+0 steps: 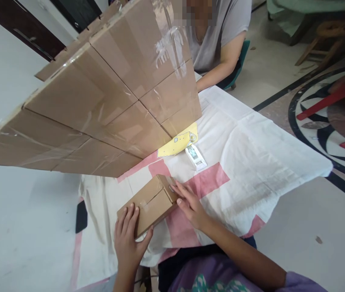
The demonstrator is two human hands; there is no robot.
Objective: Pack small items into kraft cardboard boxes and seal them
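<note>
A small closed cardboard box (156, 200) lies on the cloth-covered table, a strip of clear tape across the seam on its top. My left hand (130, 229) rests on the box's left end, fingers spread over the top and thumb along the near side. At the right end, my right hand (190, 205) touches the box with its fingertips, fingers extended and thumb apart near the corner. Beyond the box, a small white device with a screen (196, 157) lies beside a yellow patterned sheet (177, 144).
A tall wall of taped cardboard (108, 101) stands across the table's far left side. Behind it sits a person in a grey shirt (236, 20), one forearm at the table. A dark flat object (81, 217) lies at the left edge of the white cloth (245, 142).
</note>
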